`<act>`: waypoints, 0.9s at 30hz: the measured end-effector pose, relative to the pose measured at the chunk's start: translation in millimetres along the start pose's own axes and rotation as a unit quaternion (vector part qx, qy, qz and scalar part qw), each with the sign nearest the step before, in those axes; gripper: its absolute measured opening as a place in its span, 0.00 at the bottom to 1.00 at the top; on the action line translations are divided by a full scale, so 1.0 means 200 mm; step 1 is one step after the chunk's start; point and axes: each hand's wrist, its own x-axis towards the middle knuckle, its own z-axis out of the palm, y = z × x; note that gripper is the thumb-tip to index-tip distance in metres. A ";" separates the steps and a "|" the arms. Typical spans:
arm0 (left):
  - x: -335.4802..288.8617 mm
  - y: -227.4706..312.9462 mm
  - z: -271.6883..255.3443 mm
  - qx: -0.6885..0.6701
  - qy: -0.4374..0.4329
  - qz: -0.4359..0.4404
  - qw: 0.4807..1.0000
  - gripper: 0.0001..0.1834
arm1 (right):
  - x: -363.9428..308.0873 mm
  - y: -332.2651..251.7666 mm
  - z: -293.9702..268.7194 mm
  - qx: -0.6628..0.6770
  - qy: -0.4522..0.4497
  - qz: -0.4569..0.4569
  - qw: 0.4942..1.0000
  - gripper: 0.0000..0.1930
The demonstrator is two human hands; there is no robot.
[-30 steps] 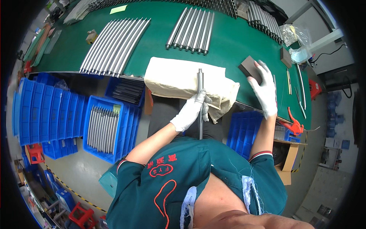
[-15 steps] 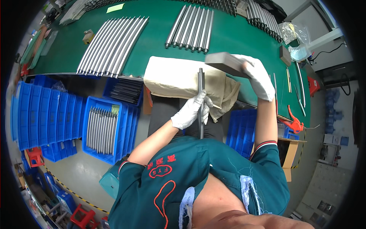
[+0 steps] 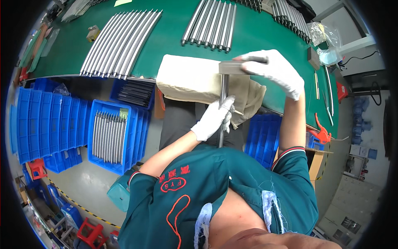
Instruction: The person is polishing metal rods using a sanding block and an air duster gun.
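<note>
My left hand (image 3: 212, 121), in a white glove, is wrapped round a shiny metal rod (image 3: 224, 86). The rod points away from my body, its near end close to my shirt. Gloved in white too, my right hand (image 3: 277, 71) grips a grey rectangular block (image 3: 230, 67). That block lies across the far end of the rod, hiding its tip, and seems to touch it. Under the rod's far part is a folded cream cloth (image 3: 186, 76) on the table's near edge, its loose corner hanging down at the right.
On the green table (image 3: 174, 25) lie a left row of rods (image 3: 120, 43) and a middle row of rods (image 3: 209, 25). A blue crate (image 3: 130, 143) at the lower left holds more rods. A red air gun (image 3: 321, 133) hangs by the right edge, near another block (image 3: 314, 59).
My right hand has brought the block left and down onto the rod's far end, which showed before. My left hand still holds the rod, slightly shifted to the right.
</note>
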 end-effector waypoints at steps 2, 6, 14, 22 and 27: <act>0.01 -0.03 0.00 0.015 0.019 0.041 0.999 0.22 | 0.05 -0.07 0.16 -0.087 0.026 -0.043 0.995 0.21; 0.00 -0.01 0.00 0.026 0.025 0.031 0.999 0.20 | 0.04 -0.04 0.09 -0.053 -0.006 -0.049 0.997 0.22; 0.00 0.02 0.02 0.034 0.039 0.016 0.999 0.20 | -0.24 0.19 -0.10 -0.071 0.285 0.043 0.955 0.20; 0.00 0.02 0.04 0.026 0.052 0.001 0.998 0.19 | -0.49 0.21 -0.01 0.009 0.206 0.040 0.978 0.23; -0.02 0.03 0.04 0.041 0.083 0.001 0.996 0.17 | -0.48 0.30 0.35 0.037 -0.262 0.089 0.960 0.25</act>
